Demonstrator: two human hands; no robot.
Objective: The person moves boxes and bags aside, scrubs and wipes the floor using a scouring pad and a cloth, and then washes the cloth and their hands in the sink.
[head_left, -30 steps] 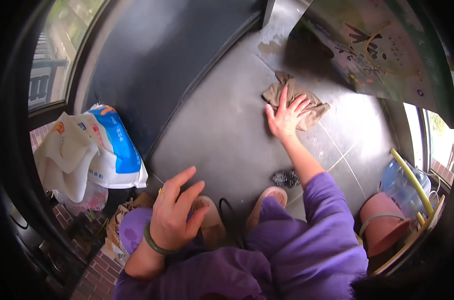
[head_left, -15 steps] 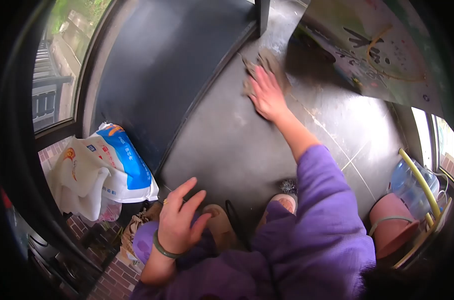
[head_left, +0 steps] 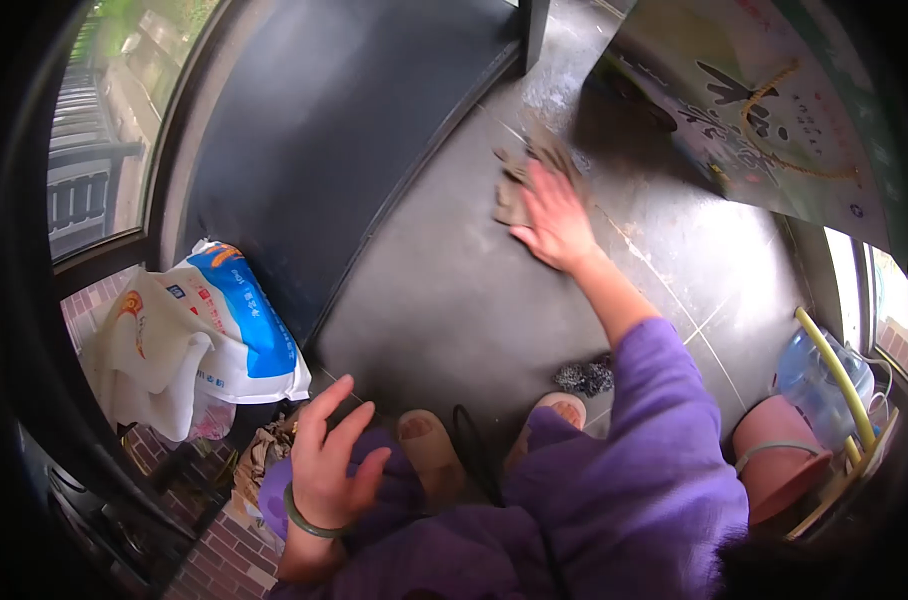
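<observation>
My right hand (head_left: 557, 217) lies with its fingers stretched flat on a crumpled brown-grey cloth (head_left: 511, 203), pressing it against the dark grey tiled floor (head_left: 454, 270). The cloth's far side is smeared by motion. My left hand (head_left: 334, 455), with a green bangle (head_left: 309, 520) at the wrist, hangs in the air over my left knee. Its fingers are apart and nothing is in them. A dark, speckled scouring pad (head_left: 582, 377) rests on the floor near my right slipper (head_left: 564, 406).
A white and blue printed sack (head_left: 259, 310) with a pale cloth (head_left: 154, 345) over it stands at the left, beside a dark panel (head_left: 324, 130). A large printed bag (head_left: 754, 100) is at the upper right. A pink bucket (head_left: 777, 455) and clear blue bottle (head_left: 819, 380) stand at the right.
My right hand and the cloth have shifted slightly right and toward me. My left hand has moved a little left and down. More of the scouring pad shows beside my sleeve.
</observation>
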